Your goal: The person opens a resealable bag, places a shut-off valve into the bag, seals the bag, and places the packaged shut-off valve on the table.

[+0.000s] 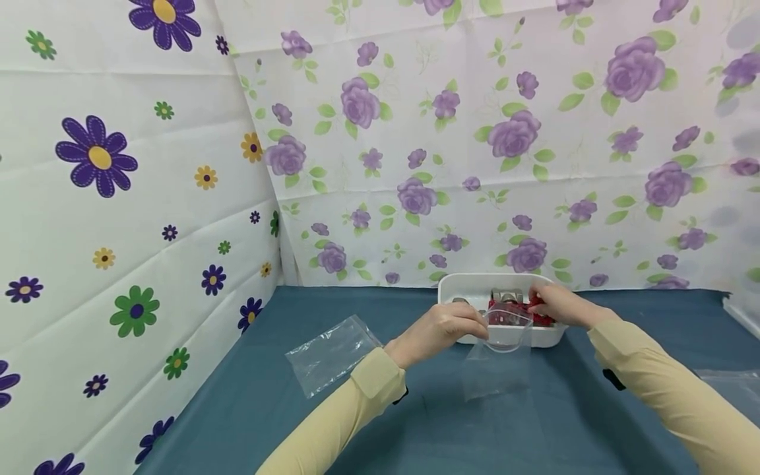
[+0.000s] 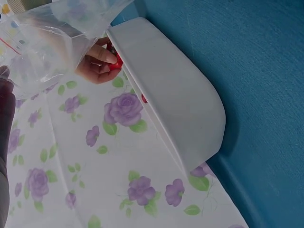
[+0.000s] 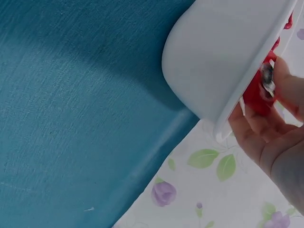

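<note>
My left hand (image 1: 442,328) pinches the rim of a clear plastic zip bag (image 1: 497,377), which hangs with its mouth spread in front of a white bin (image 1: 543,339). Over the bin's right end, my right hand (image 1: 558,305) reaches in past the rim. In the right wrist view its thumb and fingers hold a red object with a shiny metal part (image 3: 259,97); its exact kind I cannot tell. More red and metal pieces (image 1: 507,297) lie inside the bin, partly hidden behind the bag.
A second clear bag (image 1: 332,356) lies flat on the blue tablecloth (image 1: 439,435) to the left. Another clear plastic piece (image 1: 733,389) is at the right edge. Flowered sheets (image 1: 386,165) hang behind the bin and along the left.
</note>
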Tool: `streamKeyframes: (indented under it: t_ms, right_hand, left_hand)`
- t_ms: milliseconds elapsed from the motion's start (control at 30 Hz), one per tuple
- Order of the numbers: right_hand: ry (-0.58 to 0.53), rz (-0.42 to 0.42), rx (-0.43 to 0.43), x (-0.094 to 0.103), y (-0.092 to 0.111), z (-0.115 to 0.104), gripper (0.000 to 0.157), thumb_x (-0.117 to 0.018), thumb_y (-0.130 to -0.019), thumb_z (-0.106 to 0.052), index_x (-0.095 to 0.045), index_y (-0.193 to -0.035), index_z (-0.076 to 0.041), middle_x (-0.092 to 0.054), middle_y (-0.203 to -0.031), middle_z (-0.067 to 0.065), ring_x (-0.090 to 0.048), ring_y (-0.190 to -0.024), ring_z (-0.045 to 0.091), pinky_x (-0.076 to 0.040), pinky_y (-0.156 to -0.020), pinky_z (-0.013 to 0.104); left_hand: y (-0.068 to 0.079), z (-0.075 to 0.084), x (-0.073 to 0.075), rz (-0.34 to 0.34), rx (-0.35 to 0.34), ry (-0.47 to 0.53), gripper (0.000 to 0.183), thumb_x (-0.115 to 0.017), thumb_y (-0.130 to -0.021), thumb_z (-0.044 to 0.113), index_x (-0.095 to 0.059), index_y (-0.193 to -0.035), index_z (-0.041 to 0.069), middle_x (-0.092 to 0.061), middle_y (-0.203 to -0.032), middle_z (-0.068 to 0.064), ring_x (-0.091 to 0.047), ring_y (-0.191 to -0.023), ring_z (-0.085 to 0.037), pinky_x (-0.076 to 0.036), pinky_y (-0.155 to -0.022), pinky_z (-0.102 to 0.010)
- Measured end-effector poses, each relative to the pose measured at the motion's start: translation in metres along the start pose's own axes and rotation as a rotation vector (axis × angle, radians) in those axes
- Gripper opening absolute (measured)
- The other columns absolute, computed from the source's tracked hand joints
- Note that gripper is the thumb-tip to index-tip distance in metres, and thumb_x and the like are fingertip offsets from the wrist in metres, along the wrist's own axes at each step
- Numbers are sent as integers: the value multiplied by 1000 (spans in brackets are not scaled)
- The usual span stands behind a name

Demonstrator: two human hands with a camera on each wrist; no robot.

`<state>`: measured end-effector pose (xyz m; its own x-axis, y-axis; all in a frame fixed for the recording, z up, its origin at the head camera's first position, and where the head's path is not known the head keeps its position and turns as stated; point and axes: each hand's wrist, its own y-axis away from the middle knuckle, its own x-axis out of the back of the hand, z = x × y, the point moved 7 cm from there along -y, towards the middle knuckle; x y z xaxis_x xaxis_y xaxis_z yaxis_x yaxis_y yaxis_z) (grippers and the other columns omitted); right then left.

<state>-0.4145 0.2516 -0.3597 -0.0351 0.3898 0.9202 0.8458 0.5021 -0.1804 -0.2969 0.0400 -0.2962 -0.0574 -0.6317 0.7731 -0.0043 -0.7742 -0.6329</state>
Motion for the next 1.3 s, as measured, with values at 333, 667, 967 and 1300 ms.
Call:
streamKeyframes:
  t_ms: [333,667,967,1300]
  right_hand:
    - [40,88,-50,15,1,-5,32,-72,-73,1,-47,-92,-2,-37,-82,12,-41,-69,24,-39,-55,33]
    - [68,63,-31,30,5,-18,28,-69,-80,-6,-54,-103,0,-44,-88,11,-47,-73,22,-42,-56,34]
    - [184,96,-25,49,8,-31,35,-74,-77,-20,-61,-104,-2,-51,-85,5,-50,-70,19,-42,-53,32]
    - [121,126,36,68,12,-44,37,-73,-77,-14,-60,-106,4,-54,-86,9,-53,-72,21,-45,-57,35]
  left_hand:
    - [2,-1,0,8,18,21,13,-63,-81,-5,-70,-89,2,-62,-96,-6,-54,-93,-9,-39,-82,-14]
    - [1,0,1,5,9,-1,15,-65,-79,-6,-70,-90,3,-62,-96,-5,-54,-92,-7,-39,-82,-14]
    - [2,1,0,22,-1,7,16,-65,-79,-7,-69,-90,3,-61,-96,-5,-54,-92,-8,-39,-82,-14]
    - [2,1,0,38,-18,23,18,-67,-76,-8,-68,-91,2,-60,-97,-6,-53,-94,-10,-39,-83,-16]
